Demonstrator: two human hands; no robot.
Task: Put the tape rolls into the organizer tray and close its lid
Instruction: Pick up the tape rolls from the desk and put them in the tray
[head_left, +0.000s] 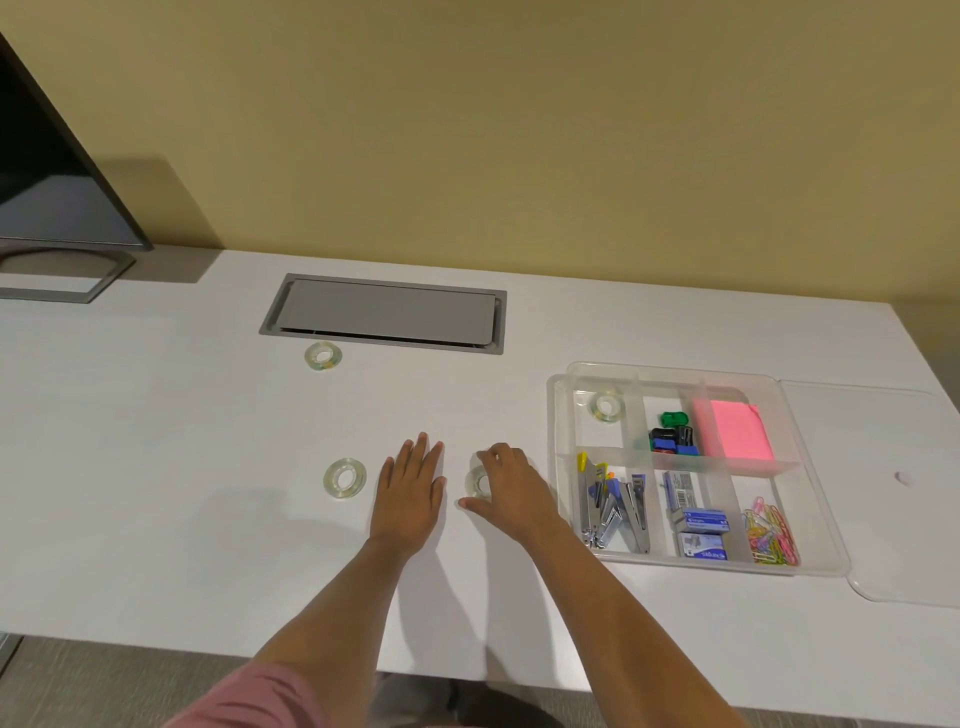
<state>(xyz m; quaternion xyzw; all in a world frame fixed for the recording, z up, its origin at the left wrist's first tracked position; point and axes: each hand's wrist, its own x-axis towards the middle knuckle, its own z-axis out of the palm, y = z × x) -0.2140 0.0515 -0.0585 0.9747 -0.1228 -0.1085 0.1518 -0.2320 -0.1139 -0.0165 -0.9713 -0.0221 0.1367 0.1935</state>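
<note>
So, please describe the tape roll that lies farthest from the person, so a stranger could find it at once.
Start at the grey cable hatch set into the white desk near the wall. Just in front of its left part lies a clear tape roll, flat on the desk. Unlike the other rolls, it sits far from both hands and outside the organizer tray.

tape rolls: clear, flat; three on desk (345, 478) | one in open organizer tray (563, 415)
</note>
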